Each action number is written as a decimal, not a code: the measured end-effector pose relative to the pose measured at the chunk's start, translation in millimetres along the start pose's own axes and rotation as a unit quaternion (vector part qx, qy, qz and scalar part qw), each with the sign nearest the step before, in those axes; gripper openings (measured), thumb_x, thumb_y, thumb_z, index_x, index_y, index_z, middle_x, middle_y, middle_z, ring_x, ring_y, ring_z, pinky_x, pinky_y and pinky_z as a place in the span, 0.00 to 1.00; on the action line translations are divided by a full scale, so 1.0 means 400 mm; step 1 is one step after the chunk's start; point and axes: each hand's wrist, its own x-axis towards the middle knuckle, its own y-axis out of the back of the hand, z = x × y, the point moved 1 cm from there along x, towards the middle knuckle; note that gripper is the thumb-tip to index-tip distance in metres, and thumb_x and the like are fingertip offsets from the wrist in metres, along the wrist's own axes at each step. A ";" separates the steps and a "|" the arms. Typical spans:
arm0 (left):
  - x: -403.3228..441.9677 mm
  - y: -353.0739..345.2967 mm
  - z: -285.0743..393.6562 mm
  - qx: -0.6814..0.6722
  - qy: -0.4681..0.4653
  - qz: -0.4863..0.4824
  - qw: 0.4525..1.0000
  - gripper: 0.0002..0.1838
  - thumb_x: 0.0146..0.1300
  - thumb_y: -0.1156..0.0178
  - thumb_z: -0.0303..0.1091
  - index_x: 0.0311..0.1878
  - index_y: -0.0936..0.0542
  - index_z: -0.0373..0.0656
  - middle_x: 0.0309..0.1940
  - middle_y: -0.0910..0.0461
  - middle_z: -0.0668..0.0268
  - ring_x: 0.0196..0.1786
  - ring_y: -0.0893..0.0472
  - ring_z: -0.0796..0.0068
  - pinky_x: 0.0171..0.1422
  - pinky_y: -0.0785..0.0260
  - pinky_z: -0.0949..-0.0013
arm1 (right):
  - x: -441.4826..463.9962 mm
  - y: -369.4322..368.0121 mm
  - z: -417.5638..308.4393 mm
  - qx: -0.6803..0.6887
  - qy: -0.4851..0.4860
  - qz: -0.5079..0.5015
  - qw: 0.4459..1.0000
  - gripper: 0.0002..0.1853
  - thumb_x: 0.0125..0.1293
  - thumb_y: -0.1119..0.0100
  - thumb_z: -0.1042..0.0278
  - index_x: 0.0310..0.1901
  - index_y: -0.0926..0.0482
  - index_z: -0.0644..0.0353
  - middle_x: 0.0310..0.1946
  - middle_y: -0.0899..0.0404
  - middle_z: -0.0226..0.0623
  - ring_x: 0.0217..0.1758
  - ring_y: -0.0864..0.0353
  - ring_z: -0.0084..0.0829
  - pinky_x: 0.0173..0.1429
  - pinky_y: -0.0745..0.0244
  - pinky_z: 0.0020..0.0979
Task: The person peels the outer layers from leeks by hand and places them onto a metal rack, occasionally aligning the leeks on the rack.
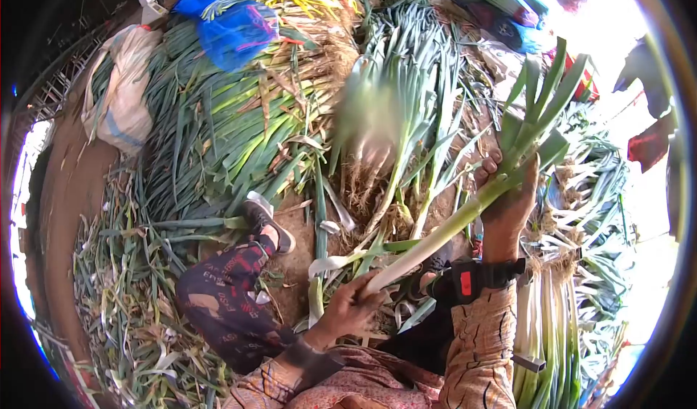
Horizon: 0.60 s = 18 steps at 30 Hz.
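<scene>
One long leek lies slantwise across both hands, its white end at the lower left and its green leaves at the upper right. My left hand has its fingers closed on the white end. Higher up, my right hand is wrapped round the green part just below the fanned leaves. Beneath the right forearm stands a row of trimmed leeks with pale stalks. Other leeks with roots lie on the ground beyond the hands.
A large leek heap fills the upper left, with blue netting on it. A whitish sack lies at its left. Cut leaves litter the lower left. More leeks are piled at the right.
</scene>
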 end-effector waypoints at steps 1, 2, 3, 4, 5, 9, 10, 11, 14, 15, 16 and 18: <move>-0.012 0.011 -0.034 -0.238 0.053 -0.077 0.967 0.23 0.63 0.41 0.29 0.61 0.31 0.39 0.35 0.25 0.72 0.31 0.29 0.88 0.32 0.33 0.80 | -0.006 -0.006 -0.003 -0.007 0.007 -0.024 1.000 0.30 0.66 0.52 0.44 0.58 0.39 0.62 0.36 0.28 0.37 0.34 0.27 0.28 0.34 0.28 0.31; -0.016 0.018 -0.037 -0.254 0.077 -0.098 0.959 0.23 0.64 0.42 0.30 0.61 0.31 0.38 0.35 0.25 0.71 0.32 0.29 0.87 0.33 0.34 0.80 | -0.012 -0.005 -0.003 -0.012 0.012 -0.048 0.999 0.33 0.65 0.51 0.42 0.60 0.40 0.62 0.38 0.27 0.39 0.37 0.25 0.29 0.36 0.26 0.31; -0.019 0.023 -0.038 -0.270 0.101 -0.118 0.950 0.23 0.65 0.43 0.32 0.61 0.31 0.38 0.34 0.26 0.71 0.33 0.29 0.87 0.34 0.34 0.81 | -0.006 0.027 -0.008 -0.009 -0.009 -0.151 0.988 0.34 0.64 0.51 0.42 0.63 0.40 0.61 0.46 0.25 0.41 0.45 0.24 0.32 0.46 0.24 0.34; -0.025 0.028 -0.039 -0.284 0.125 -0.138 0.940 0.23 0.65 0.44 0.34 0.62 0.32 0.37 0.34 0.26 0.70 0.34 0.29 0.86 0.34 0.34 0.81 | -0.004 0.043 -0.001 0.003 -0.011 -0.150 0.989 0.34 0.64 0.50 0.42 0.62 0.39 0.61 0.46 0.25 0.41 0.46 0.24 0.33 0.47 0.25 0.35; -0.026 0.037 -0.051 -0.275 0.134 -0.189 0.933 0.27 0.67 0.46 0.41 0.63 0.35 0.35 0.35 0.26 0.68 0.35 0.29 0.85 0.37 0.35 0.82 | -0.008 0.033 0.011 0.015 -0.011 -0.149 0.989 0.33 0.64 0.50 0.43 0.61 0.38 0.61 0.46 0.25 0.41 0.47 0.25 0.33 0.49 0.25 0.36; -0.042 0.053 -0.165 -0.449 0.214 -0.256 0.829 0.31 0.66 0.47 0.46 0.64 0.38 0.35 0.38 0.26 0.65 0.36 0.27 0.82 0.39 0.33 0.80 | -0.006 0.030 0.032 0.092 -0.057 -0.131 0.986 0.24 0.66 0.48 0.54 0.57 0.34 0.62 0.44 0.25 0.40 0.45 0.25 0.33 0.48 0.25 0.36; -0.046 0.055 -0.172 -0.407 0.209 -0.237 0.857 0.31 0.66 0.47 0.47 0.64 0.39 0.35 0.38 0.26 0.65 0.36 0.27 0.81 0.39 0.33 0.80 | -0.011 0.024 0.044 0.154 -0.079 -0.143 0.974 0.22 0.67 0.48 0.57 0.56 0.33 0.62 0.44 0.26 0.39 0.44 0.25 0.32 0.47 0.26 0.35; -0.052 0.058 -0.177 -0.369 0.190 -0.219 0.883 0.32 0.66 0.47 0.48 0.65 0.39 0.35 0.39 0.26 0.65 0.36 0.26 0.81 0.40 0.32 0.80 | -0.012 0.022 0.048 0.156 -0.084 -0.150 0.973 0.20 0.67 0.48 0.58 0.55 0.33 0.62 0.44 0.26 0.39 0.43 0.25 0.31 0.47 0.26 0.35; -0.023 0.042 -0.039 -0.256 0.107 -0.165 0.946 0.33 0.65 0.47 0.49 0.65 0.40 0.36 0.40 0.27 0.65 0.37 0.26 0.79 0.41 0.31 0.77 | -0.017 0.020 0.066 0.131 -0.087 -0.152 0.976 0.18 0.67 0.48 0.59 0.52 0.32 0.61 0.43 0.26 0.37 0.41 0.26 0.29 0.46 0.26 0.34; 0.005 0.047 -0.029 -0.144 0.073 -0.150 0.975 0.37 0.63 0.43 0.49 0.67 0.44 0.38 0.43 0.26 0.64 0.41 0.24 0.76 0.45 0.30 0.74 | -0.014 0.027 0.074 0.101 -0.078 -0.140 0.982 0.17 0.67 0.47 0.59 0.51 0.31 0.61 0.43 0.26 0.37 0.40 0.26 0.29 0.46 0.26 0.34; 0.026 0.031 0.048 -0.021 0.030 -0.106 0.994 0.40 0.60 0.39 0.48 0.69 0.46 0.39 0.45 0.26 0.63 0.43 0.23 0.74 0.47 0.29 0.71 | -0.014 0.027 0.081 0.070 -0.068 -0.129 0.987 0.17 0.67 0.47 0.59 0.50 0.31 0.61 0.42 0.26 0.37 0.40 0.26 0.28 0.46 0.25 0.33; 0.103 -0.006 0.113 0.198 -0.193 0.002 0.961 0.46 0.54 0.33 0.44 0.70 0.49 0.41 0.49 0.26 0.61 0.46 0.22 0.69 0.48 0.26 0.67 | -0.021 0.020 0.098 0.014 -0.057 -0.080 0.995 0.14 0.67 0.47 0.63 0.50 0.33 0.60 0.42 0.25 0.37 0.42 0.25 0.29 0.47 0.25 0.33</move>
